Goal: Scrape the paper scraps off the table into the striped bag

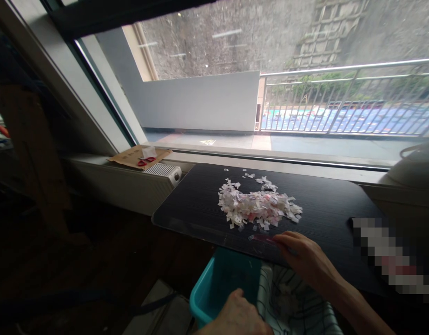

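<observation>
My right hand (301, 251) is closed on a thin pinkish-purple strip (262, 237), held low over the near edge of the black table (189, 195). A small pale scrap lies at the strip's tip. Just beyond it spreads a heap of small white and pink paper scraps (252, 204), with a few loose pieces behind. At the bottom of the view, my left hand (231, 316) is over a teal bin (202, 288). Its fingers are mostly hidden by the back of the hand, so what it grips, if anything, does not show.
Beside the teal bin stands a container with a striped liner (305, 316) and pale scraps inside. Red-handled scissors (146, 161) lie on brown cardboard (125, 157) on the sill. A blurred-out object (388, 256) rests at the table's right. A window is behind.
</observation>
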A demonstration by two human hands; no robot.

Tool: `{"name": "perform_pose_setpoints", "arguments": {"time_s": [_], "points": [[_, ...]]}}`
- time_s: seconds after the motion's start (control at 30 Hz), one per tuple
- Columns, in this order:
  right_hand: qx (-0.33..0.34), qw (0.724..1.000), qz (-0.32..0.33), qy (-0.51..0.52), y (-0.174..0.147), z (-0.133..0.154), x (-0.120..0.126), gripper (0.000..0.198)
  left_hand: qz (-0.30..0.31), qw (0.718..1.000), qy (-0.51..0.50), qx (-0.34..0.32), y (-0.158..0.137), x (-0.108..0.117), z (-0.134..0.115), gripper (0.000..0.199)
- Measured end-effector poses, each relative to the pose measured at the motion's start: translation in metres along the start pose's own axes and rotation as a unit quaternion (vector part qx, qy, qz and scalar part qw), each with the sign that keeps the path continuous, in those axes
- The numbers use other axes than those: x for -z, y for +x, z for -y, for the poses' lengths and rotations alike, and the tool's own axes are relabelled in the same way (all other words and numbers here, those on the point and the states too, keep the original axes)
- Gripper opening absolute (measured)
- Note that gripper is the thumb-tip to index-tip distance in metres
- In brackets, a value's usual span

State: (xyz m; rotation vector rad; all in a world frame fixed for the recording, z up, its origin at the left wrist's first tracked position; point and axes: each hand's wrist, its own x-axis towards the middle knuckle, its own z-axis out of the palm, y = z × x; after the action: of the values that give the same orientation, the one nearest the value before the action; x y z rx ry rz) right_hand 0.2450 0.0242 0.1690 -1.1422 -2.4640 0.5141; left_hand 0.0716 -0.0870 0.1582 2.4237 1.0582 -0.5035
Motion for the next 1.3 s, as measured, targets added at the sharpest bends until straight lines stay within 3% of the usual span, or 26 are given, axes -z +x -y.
{"name": "perform_pose_setpoints", "arguments": {"time_s": [0.37, 0.63, 0.83, 1.0, 1.2, 1.3], "points": [[0.004, 1.0, -0.014, 0.026, 0.004, 0.006, -0.002, 0.025, 0.022, 1.0, -0.003, 0.005, 0.0, 0.001, 0.001, 0.013], [0.021, 0.998, 0.04, 0.044, 0.001, 0.026, -0.006, 0.025, -0.009, 1.0, 0.012, 0.014, -0.001, -0.007, -0.001, 0.014], [-0.008, 1.0, -0.01, 0.028, -0.003, 0.014, -0.005, 0.025, -0.031, 0.999, 0.023, 0.008, 0.0, -0.009, 0.001, 0.014], [0.012, 0.999, 0.027, 0.039, -0.007, 0.024, -0.008, 0.026, -0.017, 1.0, 0.013, 0.017, 0.0, -0.005, 0.001, 0.015], [0.032, 0.999, -0.015, 0.032, 0.009, 0.02, -0.009, 0.026, -0.043, 0.999, 0.003, 0.019, -0.017, -0.001, 0.005, 0.019], [0.045, 0.999, -0.024, 0.006, 0.023, 0.016, -0.014, 0.026, -0.055, 0.997, 0.007, 0.052, -0.036, 0.004, 0.008, 0.012]]}}
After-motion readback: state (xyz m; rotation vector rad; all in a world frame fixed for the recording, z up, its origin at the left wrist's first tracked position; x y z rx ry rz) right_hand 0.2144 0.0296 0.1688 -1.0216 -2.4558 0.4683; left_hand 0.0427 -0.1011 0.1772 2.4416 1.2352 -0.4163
